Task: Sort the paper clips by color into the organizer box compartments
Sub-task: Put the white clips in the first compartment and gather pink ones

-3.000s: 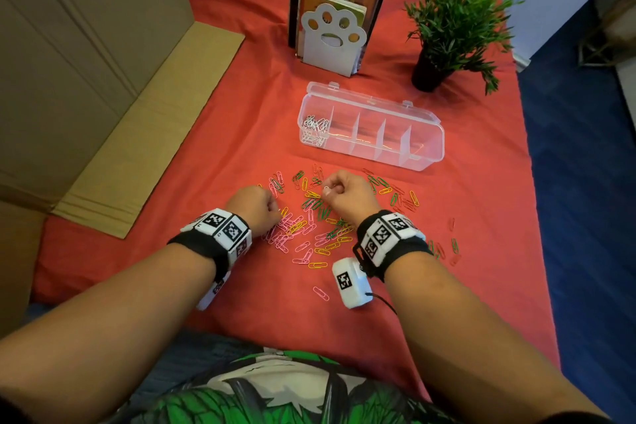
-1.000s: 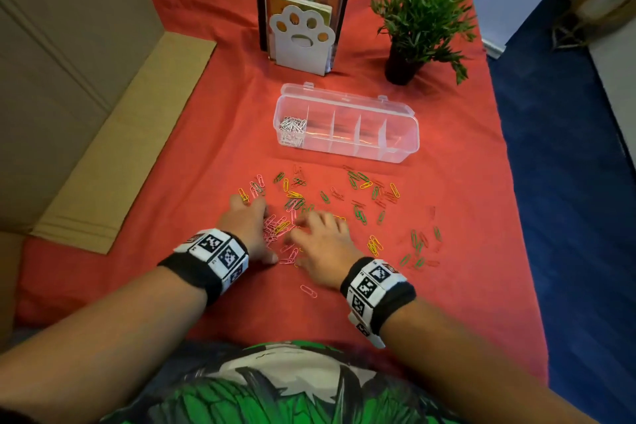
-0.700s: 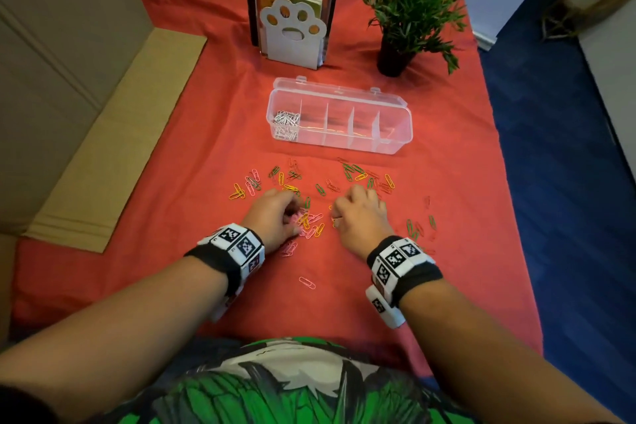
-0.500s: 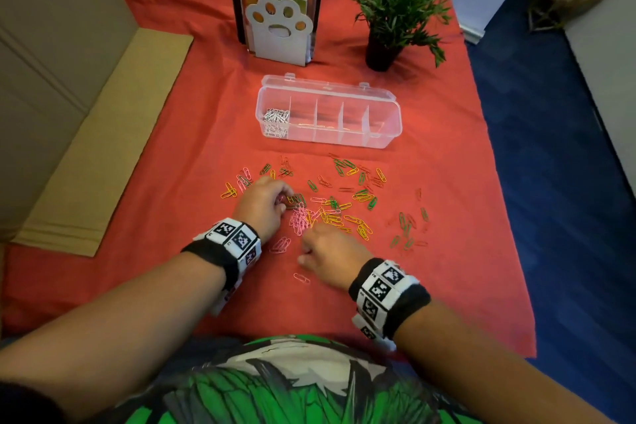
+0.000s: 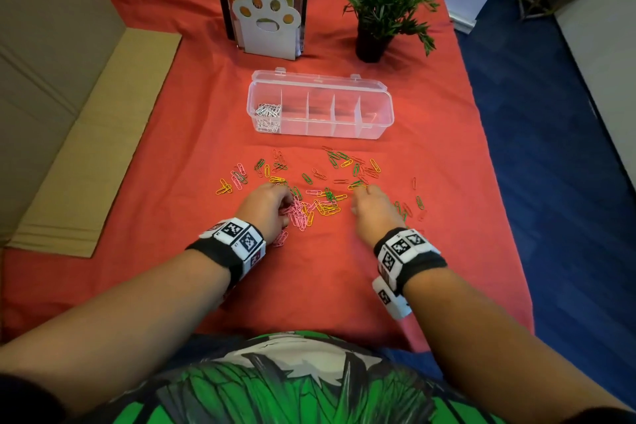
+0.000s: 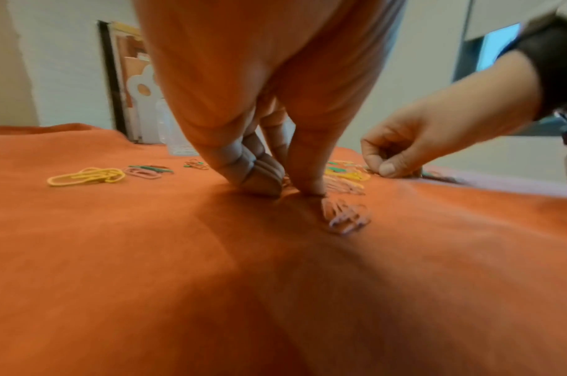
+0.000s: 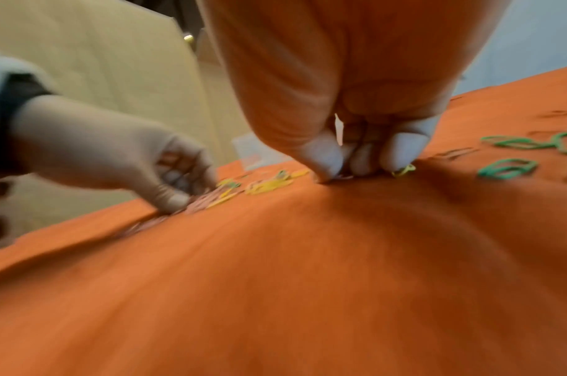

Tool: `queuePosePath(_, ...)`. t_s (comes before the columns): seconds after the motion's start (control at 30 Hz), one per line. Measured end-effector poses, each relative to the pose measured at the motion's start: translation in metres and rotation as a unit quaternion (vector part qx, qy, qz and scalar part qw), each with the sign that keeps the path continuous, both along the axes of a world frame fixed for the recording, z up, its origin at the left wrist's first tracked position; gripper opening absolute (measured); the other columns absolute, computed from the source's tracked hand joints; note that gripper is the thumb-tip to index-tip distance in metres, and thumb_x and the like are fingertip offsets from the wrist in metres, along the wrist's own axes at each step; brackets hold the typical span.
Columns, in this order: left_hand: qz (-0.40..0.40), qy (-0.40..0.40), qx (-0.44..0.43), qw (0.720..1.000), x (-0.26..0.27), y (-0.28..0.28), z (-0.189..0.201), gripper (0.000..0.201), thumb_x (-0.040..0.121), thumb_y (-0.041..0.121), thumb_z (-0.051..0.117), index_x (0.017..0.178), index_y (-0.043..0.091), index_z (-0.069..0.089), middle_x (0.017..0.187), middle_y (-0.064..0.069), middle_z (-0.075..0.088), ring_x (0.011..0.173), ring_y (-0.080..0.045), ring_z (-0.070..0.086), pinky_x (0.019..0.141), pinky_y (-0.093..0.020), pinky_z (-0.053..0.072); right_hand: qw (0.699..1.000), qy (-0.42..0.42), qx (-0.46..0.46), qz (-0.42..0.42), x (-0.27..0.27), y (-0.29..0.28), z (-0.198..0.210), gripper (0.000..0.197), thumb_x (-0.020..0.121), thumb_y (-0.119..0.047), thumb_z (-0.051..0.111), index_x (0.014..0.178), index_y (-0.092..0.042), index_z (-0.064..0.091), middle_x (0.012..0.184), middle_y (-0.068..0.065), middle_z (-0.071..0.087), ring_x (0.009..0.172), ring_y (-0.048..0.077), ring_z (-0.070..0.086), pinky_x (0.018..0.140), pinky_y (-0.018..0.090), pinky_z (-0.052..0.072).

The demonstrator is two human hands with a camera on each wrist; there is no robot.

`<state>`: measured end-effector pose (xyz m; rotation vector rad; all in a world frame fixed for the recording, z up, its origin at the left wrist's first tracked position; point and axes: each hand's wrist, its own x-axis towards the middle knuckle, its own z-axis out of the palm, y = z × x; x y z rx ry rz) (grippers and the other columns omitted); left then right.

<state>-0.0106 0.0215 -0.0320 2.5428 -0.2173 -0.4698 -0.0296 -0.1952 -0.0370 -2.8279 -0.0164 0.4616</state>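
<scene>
Pink clips under left hand

The right hand has shifted rightward, away from the pink paper clips.

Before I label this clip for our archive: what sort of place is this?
Probably a desk or work table indoors, set up for a sorting job. A red cloth covers it; books in a paw-shaped bookend, a small potted plant and a clear organizer box stand on it, blue carpet beside.
</scene>
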Motion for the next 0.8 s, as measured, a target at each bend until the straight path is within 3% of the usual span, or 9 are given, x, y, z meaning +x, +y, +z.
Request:
queuePosePath(0.1, 0.018, -0.01, -0.002, 1.0, 0.005, 0.005, -0.001, 0.031, 0.072, 0.006, 0.071, 0.101, 0.016, 0.065, 0.097, -0.004, 0.058, 0.088, -0.022, 0.058, 0.083, -0.03, 0.048, 0.999, -0.04, 0.016, -0.001, 0.01, 0.004, 0.002, 0.027, 0.081, 0.001, 0.047, 0.106, -0.007, 0.053, 0.108, 0.015, 0.05, 0.103, 0.035, 0.052, 0.085, 0.039, 0.045)
queuePosePath(0.23, 0.019, -0.038, 0.025, 0.999, 0.005, 0.005, -0.002, 0.025, 0.075, 0.027, 0.071, 0.096, 0.014, 0.066, 0.094, -0.007, 0.058, 0.087, -0.024, 0.056, 0.079, -0.03, 0.044, 0.987, -0.076, 0.081, 0.119, 0.004, 0.04, -0.001, 0.028, 0.08, -0.008, 0.054, 0.107, -0.015, 0.06, 0.098, 0.013, 0.052, 0.095, 0.034, 0.053, 0.081, 0.043, 0.048)
queuePosePath(0.3, 0.014, -0.042, 0.039, 0.998, 0.006, 0.004, -0.003, 0.027, 0.072, 0.028, 0.074, 0.095, 0.015, 0.066, 0.094, -0.007, 0.059, 0.088, -0.024, 0.057, 0.079, -0.031, 0.046, 0.983, -0.063, 0.085, 0.152, -0.003, 0.052, -0.003, 0.027, 0.081, -0.015, 0.057, 0.108, -0.017, 0.059, 0.099, 0.012, 0.051, 0.095, 0.033, 0.052, 0.079, 0.044, 0.048)
queuePosePath(0.5, 0.02, -0.002, 0.035, 0.999, 0.01, 0.012, -0.001, 0.021, 0.078, 0.01, 0.063, 0.098, 0.016, 0.066, 0.095, -0.007, 0.068, 0.092, -0.026, 0.062, 0.084, -0.032, 0.05, 0.992, -0.069, 0.073, 0.076, 0.008, 0.037, -0.007, 0.029, 0.075, 0.005, 0.049, 0.097, -0.011, 0.06, 0.097, 0.014, 0.049, 0.093, 0.033, 0.05, 0.08, 0.045, 0.047)
queuePosePath(0.63, 0.022, -0.026, 0.011, 0.999, 0.007, 0.013, 0.001, 0.012, 0.079, 0.012, 0.06, 0.089, 0.012, 0.066, 0.09, -0.01, 0.069, 0.088, -0.028, 0.062, 0.079, -0.031, 0.047, 0.99, -0.078, 0.087, 0.085, 0.01, 0.05, -0.004, 0.014, 0.082, -0.011, 0.056, 0.094, -0.009, 0.062, 0.095, 0.015, 0.05, 0.09, 0.034, 0.053, 0.081, 0.043, 0.048)
queuePosePath(0.8, 0.086, -0.012, -0.052, 0.995, 0.007, 0.015, 0.001, 0.006, 0.08, 0.017, 0.065, 0.083, 0.014, 0.061, 0.073, -0.003, 0.062, 0.069, -0.021, 0.055, 0.068, -0.028, 0.042, 0.988, -0.06, 0.07, 0.12, 0.004, 0.07, -0.01, 0.023, 0.084, -0.022, 0.06, 0.101, -0.007, 0.057, 0.103, 0.014, 0.052, 0.099, 0.033, 0.051, 0.088, 0.043, 0.045)
